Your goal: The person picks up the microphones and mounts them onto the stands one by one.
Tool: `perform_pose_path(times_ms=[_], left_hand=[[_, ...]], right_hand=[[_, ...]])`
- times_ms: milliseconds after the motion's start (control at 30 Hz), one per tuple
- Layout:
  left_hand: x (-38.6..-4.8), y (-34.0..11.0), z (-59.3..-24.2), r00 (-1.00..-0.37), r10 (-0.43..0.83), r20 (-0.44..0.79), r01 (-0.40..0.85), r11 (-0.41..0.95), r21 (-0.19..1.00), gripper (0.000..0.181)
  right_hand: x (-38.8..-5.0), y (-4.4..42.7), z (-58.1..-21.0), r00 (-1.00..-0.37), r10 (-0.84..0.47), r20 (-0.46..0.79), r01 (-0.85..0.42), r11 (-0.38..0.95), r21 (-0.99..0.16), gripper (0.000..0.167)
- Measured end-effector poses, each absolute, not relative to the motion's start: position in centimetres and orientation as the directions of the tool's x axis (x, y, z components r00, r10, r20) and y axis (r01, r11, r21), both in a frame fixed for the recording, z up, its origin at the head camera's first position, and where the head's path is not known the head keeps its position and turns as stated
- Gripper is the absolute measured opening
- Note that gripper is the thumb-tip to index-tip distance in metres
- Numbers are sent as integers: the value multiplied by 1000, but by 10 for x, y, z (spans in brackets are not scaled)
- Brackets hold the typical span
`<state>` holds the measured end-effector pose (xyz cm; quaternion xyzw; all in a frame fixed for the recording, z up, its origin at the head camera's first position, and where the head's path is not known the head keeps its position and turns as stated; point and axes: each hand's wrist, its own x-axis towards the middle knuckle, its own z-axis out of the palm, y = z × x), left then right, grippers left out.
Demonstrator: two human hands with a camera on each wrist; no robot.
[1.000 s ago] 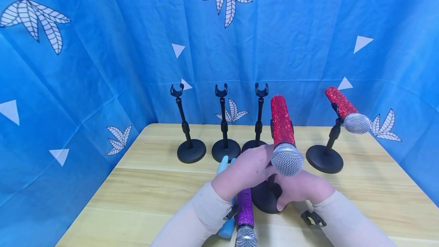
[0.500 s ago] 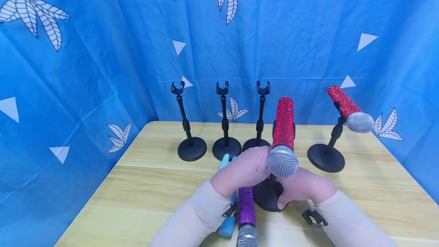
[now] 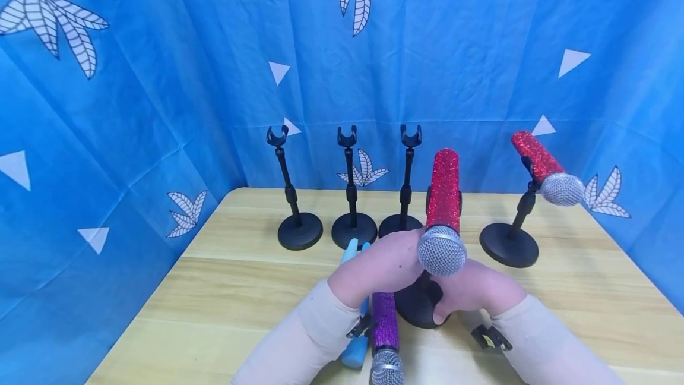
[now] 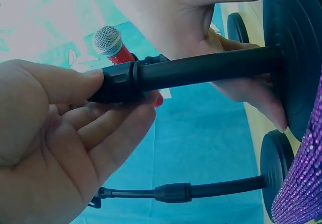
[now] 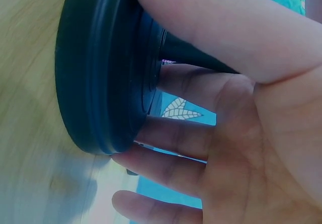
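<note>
A red glitter microphone (image 3: 443,195) lies in the holder of a black stand, its silver head toward the camera. My left hand (image 3: 382,263) pinches the collar (image 4: 118,82) of that stand's pole between thumb and fingers, as the left wrist view shows. Low on the same stand, my right hand (image 3: 475,290) has its thumb and fingers around the round base (image 5: 100,73). In the head view the microphone and my left hand hide part of the pole. Beside the base lies a purple glitter microphone (image 3: 386,325), with a light blue object (image 3: 355,350) partly under my left forearm.
Three black stands with bare holders stand in a row at the back: left (image 3: 300,231), middle (image 3: 354,230) and right (image 3: 399,224). Another stand (image 3: 509,245) at the right bears a second red microphone (image 3: 538,156). Blue patterned cloth (image 3: 459,46) hangs behind the wooden table (image 3: 214,302).
The held stand's red microphone has turned slightly, its silver head shifting a little left since the first frame. Both hands keep their hold; the head view has shifted slightly.
</note>
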<state>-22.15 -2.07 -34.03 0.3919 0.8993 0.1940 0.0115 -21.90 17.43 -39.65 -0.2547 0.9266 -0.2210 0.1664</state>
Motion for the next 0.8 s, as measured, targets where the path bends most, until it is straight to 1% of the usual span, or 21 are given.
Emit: perform_pose_path(times_ms=[133, 267, 333, 433, 567, 800], left_hand=[[-223, -18, -341, -703, 695, 151, 702, 643, 305, 26], [-222, -17, -341, -729, 666, 157, 682, 687, 250, 30], [-222, -17, -341, -731, 664, 157, 682, 698, 221, 31], [-221, -19, -340, -723, 673, 155, 689, 690, 223, 29], [-221, -21, -341, -707, 692, 146, 703, 665, 253, 28], [-222, -21, -341, -701, 702, 129, 705, 652, 279, 26]], right_hand=[[-219, 175, -397, -821, -532, -208, -375, 777, -505, 84], [-218, 175, -397, -826, -525, -207, -377, 787, -489, 87], [-218, 174, -397, -829, -520, -206, -376, 790, -483, 90], [-218, 174, -397, -830, -520, -200, -381, 792, -477, 95], [-217, 174, -397, -827, -528, -191, -393, 788, -474, 98], [-217, 174, -397, -822, -539, -186, -409, 784, -468, 93]])
